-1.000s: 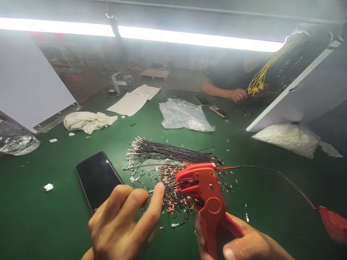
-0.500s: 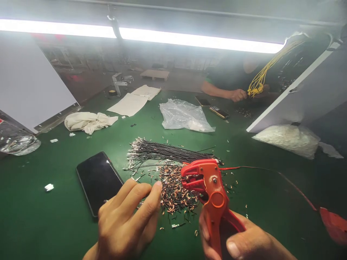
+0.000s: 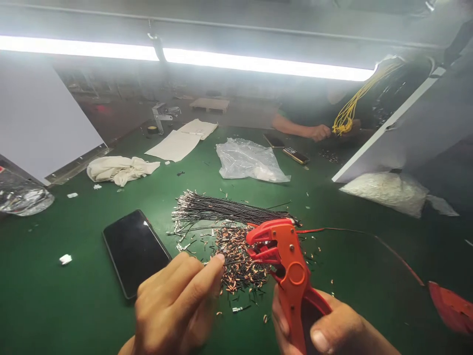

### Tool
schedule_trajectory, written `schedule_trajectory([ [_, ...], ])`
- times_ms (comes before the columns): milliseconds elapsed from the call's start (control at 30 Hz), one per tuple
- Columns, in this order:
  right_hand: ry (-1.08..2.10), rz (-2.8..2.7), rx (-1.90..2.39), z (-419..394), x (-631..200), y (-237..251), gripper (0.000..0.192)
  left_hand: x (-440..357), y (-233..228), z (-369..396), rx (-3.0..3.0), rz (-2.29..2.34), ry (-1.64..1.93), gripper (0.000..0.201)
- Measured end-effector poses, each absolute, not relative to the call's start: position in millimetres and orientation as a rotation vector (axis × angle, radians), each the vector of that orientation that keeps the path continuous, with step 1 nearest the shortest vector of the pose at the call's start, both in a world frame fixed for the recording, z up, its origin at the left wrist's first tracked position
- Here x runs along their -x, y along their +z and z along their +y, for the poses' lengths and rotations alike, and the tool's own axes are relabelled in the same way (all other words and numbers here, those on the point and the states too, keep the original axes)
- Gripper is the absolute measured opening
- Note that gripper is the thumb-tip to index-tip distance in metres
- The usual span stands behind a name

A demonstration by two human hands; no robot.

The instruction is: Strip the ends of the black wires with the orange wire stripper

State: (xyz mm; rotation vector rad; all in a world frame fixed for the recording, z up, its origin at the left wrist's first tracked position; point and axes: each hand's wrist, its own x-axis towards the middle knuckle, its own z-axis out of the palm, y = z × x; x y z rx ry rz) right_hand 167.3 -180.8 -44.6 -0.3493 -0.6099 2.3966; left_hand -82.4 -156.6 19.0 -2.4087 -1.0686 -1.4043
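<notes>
My right hand (image 3: 336, 320) is wrapped round the handles of a red wire stripper (image 3: 291, 271), its jaws pointing left and parted. To the left of the jaws, my left hand (image 3: 177, 301) is closed in a pinch. A thin black wire appears to run from its fingertips towards the tool, though the clippings behind make it hard to follow. Beneath the jaws lies a heap of black and copper wire clippings (image 3: 236, 278). Just behind it rests a bundle of black wires (image 3: 225, 208) with metal terminals at the left ends.
A phone (image 3: 135, 251) lies left of my left hand. Further back are a clear plastic bag (image 3: 249, 160), papers (image 3: 177, 144) and a white cloth (image 3: 120, 169). Across the table, another person's hand (image 3: 320, 132) is at yellow wires (image 3: 345, 118). A white bag (image 3: 386, 190) sits right.
My left hand has shifted slightly right and down, its fingertips now lower beside the tool's jaws. The wire stripper stays in my right hand. The whole view has tilted a little.
</notes>
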Motion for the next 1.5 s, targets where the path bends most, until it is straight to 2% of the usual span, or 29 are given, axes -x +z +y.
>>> schedule_trajectory([
  [700, 2.434, -0.61, 0.393, -183, -166, -48, 0.039, 77, 16, -155, 2.442, -1.108, -1.38, 0.023],
  [933, 2.509, -0.411, 0.225, -185, -154, -46, 0.04, 69, 4, -160, 2.512, -1.081, -1.5, 0.025],
  [1167, 2.534, -0.324, 0.182, -188, -152, -45, 0.041, 59, -4, -167, 2.656, -1.222, -1.341, 0.014],
  [1500, 2.51, -0.349, 0.099, -189, -146, -37, 0.044, 55, -18, -171, 2.716, -1.235, -1.378, 0.024],
])
